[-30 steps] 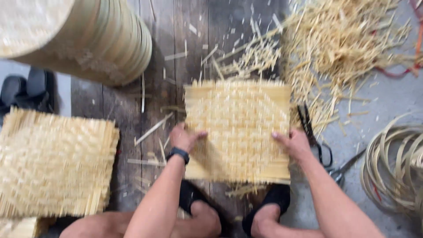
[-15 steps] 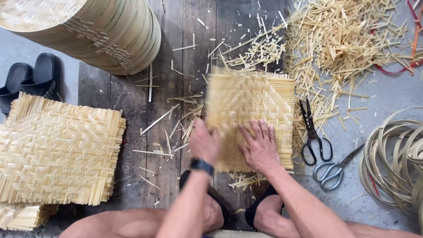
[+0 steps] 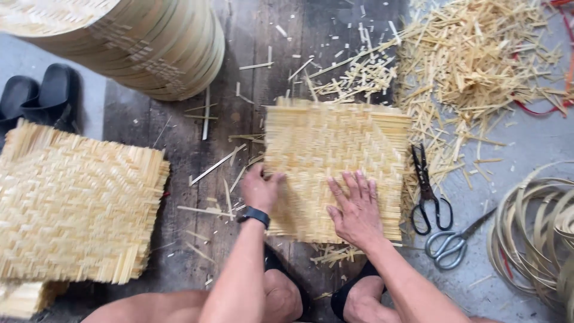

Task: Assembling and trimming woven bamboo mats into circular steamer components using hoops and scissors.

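Woven mat (image 3: 335,161) lies flat on wood floor (image 3: 251,36), just ahead of person's knees. Right hand (image 3: 354,206) flat on its near edge, fingers spread, palm down, gripping nothing. Left hand (image 3: 260,190) curled at mat's left edge w/ thumb on it; can't tell if pinching. Black scissors (image 3: 427,191) just right of mat, silver scissors (image 3: 454,242) beside. Mat stack (image 3: 75,209) well left.

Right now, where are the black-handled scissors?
In the head view, the black-handled scissors lie on the floor just right of the woven bamboo mat, with the silver scissors below them.
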